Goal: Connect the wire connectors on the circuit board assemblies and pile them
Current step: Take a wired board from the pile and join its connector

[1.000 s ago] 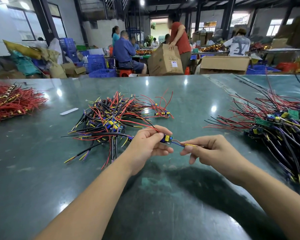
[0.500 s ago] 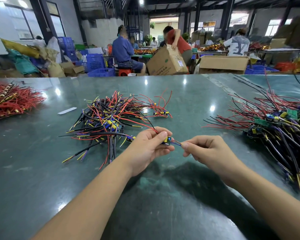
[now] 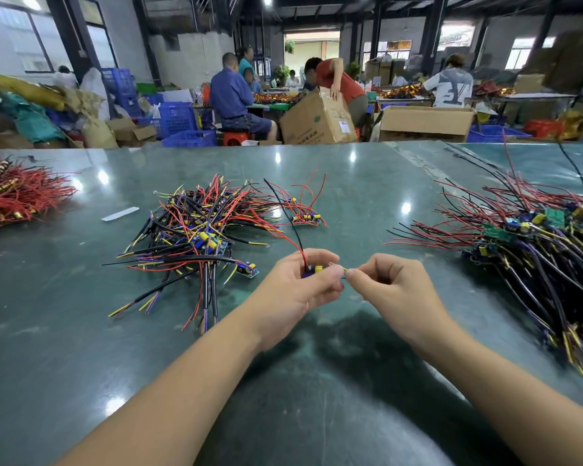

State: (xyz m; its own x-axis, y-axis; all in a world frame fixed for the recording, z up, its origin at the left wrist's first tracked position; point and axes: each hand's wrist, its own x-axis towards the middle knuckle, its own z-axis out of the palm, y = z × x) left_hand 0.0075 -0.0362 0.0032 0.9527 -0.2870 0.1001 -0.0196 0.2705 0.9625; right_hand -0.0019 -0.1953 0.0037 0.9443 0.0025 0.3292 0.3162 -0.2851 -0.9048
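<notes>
My left hand (image 3: pixel 297 287) grips a small circuit board assembly (image 3: pixel 312 270) with yellow and blue parts; its red and black wires trail up and away to the left. My right hand (image 3: pixel 391 287) pinches the end of a yellow wire (image 3: pixel 344 270) right beside the board, fingertips almost touching the left hand's. Both hands hover just above the green table (image 3: pixel 283 381). A pile of wired boards (image 3: pixel 196 230) lies to the upper left, and a larger heap of boards (image 3: pixel 532 250) lies at the right.
A couple of loose boards with red wires (image 3: pixel 305 216) lie behind my hands. A bundle of red wires (image 3: pixel 11 196) sits at the far left, a white strip (image 3: pixel 120 214) near it. People and cardboard boxes (image 3: pixel 317 121) stand beyond the table's far edge.
My right hand has moved left along the yellow wire until its fingertips sit against the board. The stretch of wire seen between the hands has closed up.
</notes>
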